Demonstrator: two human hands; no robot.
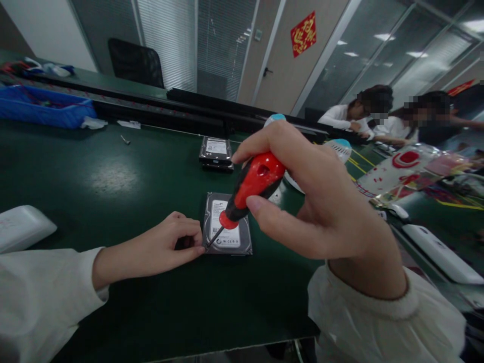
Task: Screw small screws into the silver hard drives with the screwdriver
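Note:
My right hand (317, 191) is closed around the red and black handle of a screwdriver (252, 184). The shaft slants down to the near left corner of a hard drive (227, 237), which lies label up on the green table. My left hand (166, 244) rests at the drive's left edge, fingers curled, with thumb and fingertips against that same corner by the screwdriver tip. Whether a small screw sits under the tip is too small to see. Farther back is a stack of hard drives (216, 151).
A blue bin (45, 107) stands at the back left, near a small metal piece (125, 140) on the green table (159, 307). White devices (26, 227) lie left and right. A clear plastic bottle (401, 169) is on the right. Other people (378, 108) sit beyond it.

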